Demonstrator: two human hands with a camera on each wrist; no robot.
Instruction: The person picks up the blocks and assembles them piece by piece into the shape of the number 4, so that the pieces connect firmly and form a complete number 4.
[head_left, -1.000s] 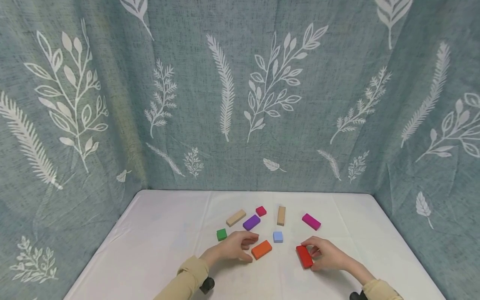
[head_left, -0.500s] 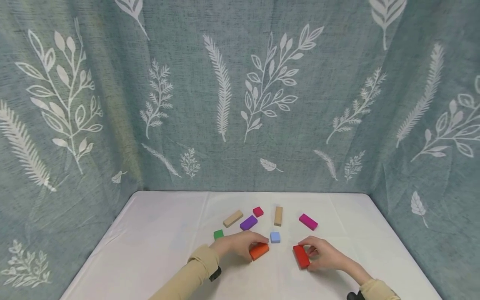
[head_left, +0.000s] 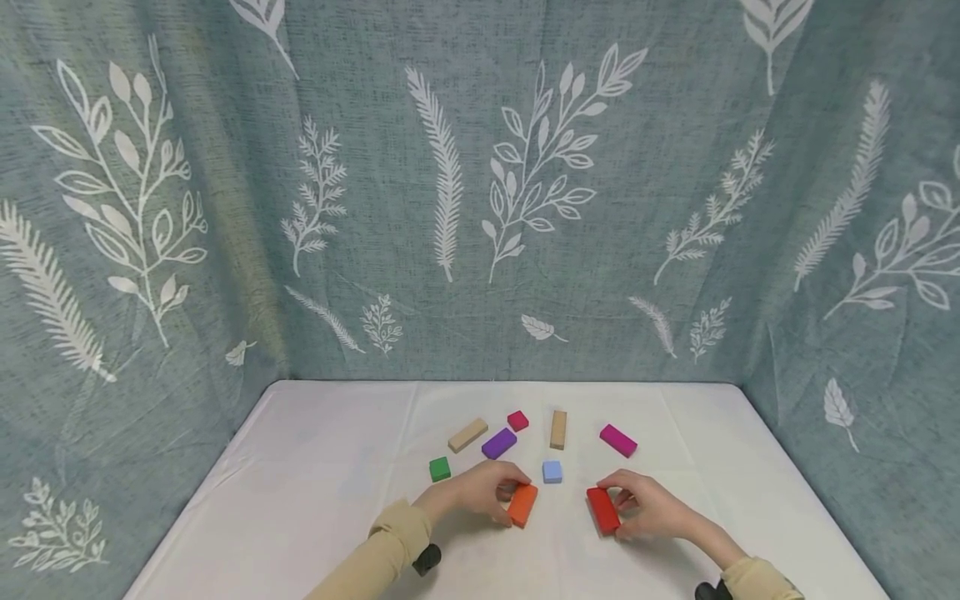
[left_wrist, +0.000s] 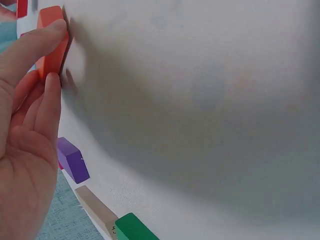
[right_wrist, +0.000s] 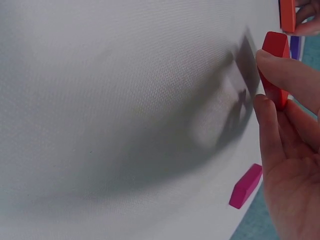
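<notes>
In the head view, my left hand [head_left: 483, 489] pinches an orange block [head_left: 523, 506] between thumb and fingers, near the middle of the table. The left wrist view shows the thumb on one face of the orange block [left_wrist: 51, 61] and the fingertips at its end. To the right, my right hand [head_left: 647, 505] holds a red block [head_left: 603, 511] by its ends. In the right wrist view the thumb lies across the red block [right_wrist: 276, 44], with fingertips at its lower end. A light blue cube [head_left: 552, 472] sits just behind the gap between both held blocks.
On the white table [head_left: 330, 475], behind the hands, lie a green cube [head_left: 440, 469], a purple block [head_left: 499, 443], two plain wooden blocks [head_left: 468, 435], a small crimson cube [head_left: 517, 420] and a magenta block [head_left: 618, 441]. A patterned curtain [head_left: 360, 208] encloses the back and sides.
My left hand has moved right, taken hold of the orange block and turned it so that it stands more lengthwise. The right hand keeps its hold on the red block, nearly still.
</notes>
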